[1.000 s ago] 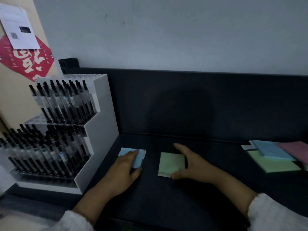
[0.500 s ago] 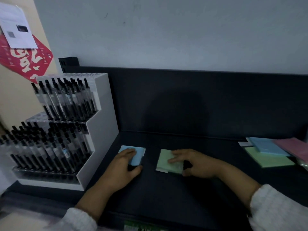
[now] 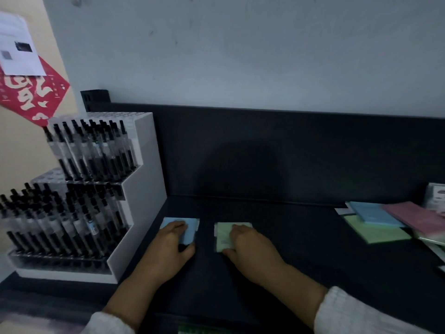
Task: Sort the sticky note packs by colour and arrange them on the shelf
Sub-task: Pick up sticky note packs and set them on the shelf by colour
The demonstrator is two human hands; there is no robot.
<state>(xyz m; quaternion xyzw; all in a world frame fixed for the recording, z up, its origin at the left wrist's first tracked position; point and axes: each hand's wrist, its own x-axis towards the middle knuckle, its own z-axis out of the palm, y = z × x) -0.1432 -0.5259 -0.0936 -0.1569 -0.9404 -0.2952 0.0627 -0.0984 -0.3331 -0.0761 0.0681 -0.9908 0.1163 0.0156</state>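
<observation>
On the black shelf (image 3: 301,249) a blue sticky note pack (image 3: 191,226) lies flat beside the pen rack. My left hand (image 3: 172,251) covers its left and near part, fingers on top and thumb at the near edge. A green sticky note pack (image 3: 222,235) lies a little to the right, apart from the blue one. My right hand (image 3: 250,248) rests on its right half, thumb at the near edge. At the far right lies a loose pile: a blue pack (image 3: 375,213), a pink pack (image 3: 414,216) and a green pack (image 3: 375,232), overlapping.
A white stepped rack (image 3: 142,189) with several black pens stands at the shelf's left end, close to the blue pack. The shelf's dark back panel (image 3: 289,153) rises behind. A white packet (image 3: 435,198) sits at the far right edge.
My right hand slid from beside the green pack onto its top, and the pack now lies squarer to the blue one. My left hand stayed on the blue pack.
</observation>
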